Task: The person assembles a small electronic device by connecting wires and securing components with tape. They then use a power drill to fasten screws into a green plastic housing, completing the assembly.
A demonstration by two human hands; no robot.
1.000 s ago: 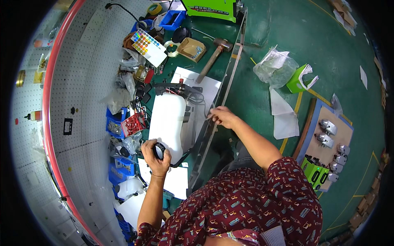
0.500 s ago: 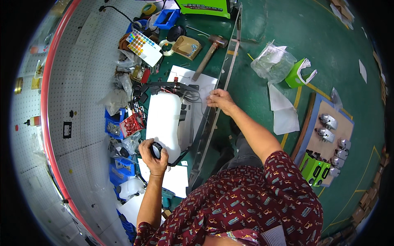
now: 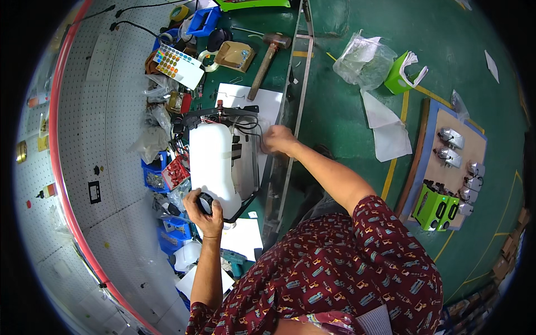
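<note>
A white plastic tank (image 3: pixel 211 159) lies in a black-framed assembly on the bench. My left hand (image 3: pixel 205 216) is closed around the black round cap (image 3: pixel 205 204) at the tank's near end. On the frame's right side, beside thin black cables (image 3: pixel 248 124), is my right hand (image 3: pixel 281 139). Its fingers are curled and partly blurred, and what they hold, if anything, cannot be made out. Across the far end of the tank runs a black bar (image 3: pixel 237 110) with a red-topped fitting (image 3: pixel 220 104).
A hammer (image 3: pixel 265 64) and a cardboard tray of small parts (image 3: pixel 234 56) lie beyond the assembly. Blue bins (image 3: pixel 155 178) and bags crowd the left. A metal edge (image 3: pixel 296 100) bounds the bench's right side. Green-and-black units (image 3: pixel 432 206) stand on a board at right.
My right hand has come in toward the frame and cables, with its fingers curling more. My left hand stays on the cap. The whole view has shifted slightly.
</note>
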